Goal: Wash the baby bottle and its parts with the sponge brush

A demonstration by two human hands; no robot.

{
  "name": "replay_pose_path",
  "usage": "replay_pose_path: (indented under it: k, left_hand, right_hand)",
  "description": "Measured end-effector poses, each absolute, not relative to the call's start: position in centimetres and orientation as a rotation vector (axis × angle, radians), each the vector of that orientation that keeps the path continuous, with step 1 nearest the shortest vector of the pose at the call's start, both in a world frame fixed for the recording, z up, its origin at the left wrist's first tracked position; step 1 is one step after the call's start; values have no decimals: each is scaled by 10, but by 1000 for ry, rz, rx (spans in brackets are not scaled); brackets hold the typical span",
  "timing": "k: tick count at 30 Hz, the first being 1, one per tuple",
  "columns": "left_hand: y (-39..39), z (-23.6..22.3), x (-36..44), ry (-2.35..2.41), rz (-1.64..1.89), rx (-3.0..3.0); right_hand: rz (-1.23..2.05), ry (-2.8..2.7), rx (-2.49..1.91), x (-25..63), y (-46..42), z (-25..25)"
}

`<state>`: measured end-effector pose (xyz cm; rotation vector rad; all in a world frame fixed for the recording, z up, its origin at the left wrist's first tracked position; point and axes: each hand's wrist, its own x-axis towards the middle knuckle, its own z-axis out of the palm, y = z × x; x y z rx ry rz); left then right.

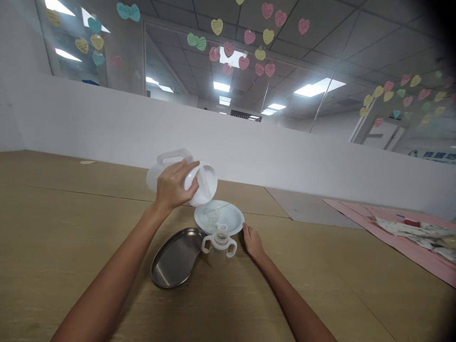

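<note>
The left hand [173, 187] has its grip clenched on a white plastic handled jug [204, 185], tilted above a shallow white dish [228, 217] on the desk [71, 223]. The right hand [252, 243], grip released, rests against the dish's rim, beside a two-handled cup [219, 247] and near a steel kidney tray [174, 259].

Side of the white plastic jug [204, 183] hidden by the left hand [173, 185]. Small things [409, 230] on the pink mat [359, 213] too blurry to tell.

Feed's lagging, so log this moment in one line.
left hand: white plastic handled jug, tilted | right hand: beside white shallow bowl
</note>
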<state>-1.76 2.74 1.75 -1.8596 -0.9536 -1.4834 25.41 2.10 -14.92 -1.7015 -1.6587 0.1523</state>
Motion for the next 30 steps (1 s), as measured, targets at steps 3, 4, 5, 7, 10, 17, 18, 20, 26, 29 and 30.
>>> replay_pose_path:
  k: [3, 4, 5, 7, 10, 17, 18, 20, 26, 29, 30]
  left_hand:
    - [27, 18, -17, -935, -1483, -1855]
    - [27, 18, -17, -933, -1483, -1853]
    - [27, 18, -17, -932, -1482, -1851]
    - [26, 18, -17, -929, -1483, -1843]
    - [26, 18, -17, -931, -1484, -1838]
    - [26, 18, -17, -894, -1481, -1830]
    - [26, 18, -17, -890, -1481, -1830]
    - [26, 18, -17, -892, -1483, -1832]
    - [27, 18, -17, -934, -1475, -1862]
    - [27, 18, -18, -936, -1478, -1864]
    - [27, 18, -18, -936, -1479, -1863]
  right_hand:
    - [150, -1657, -1708, 254, 22, -149]
    - [149, -1658, -1709, 254, 22, -149]
    - [148, -1658, -1710, 254, 22, -149]
    - [147, -1658, -1712, 254, 22, -149]
    - [154, -1657, -1711, 254, 21, -149]
    - [171, -1661, -1705, 254, 20, -148]
    - [171, -1660, -1706, 253, 20, -148]
    - [173, -1657, -1710, 253, 20, -147]
    - [174, -1666, -1703, 253, 19, -146]
    - [168, -1664, -1711, 253, 20, -147]
    - [166, -1666, -1713, 253, 20, -147]
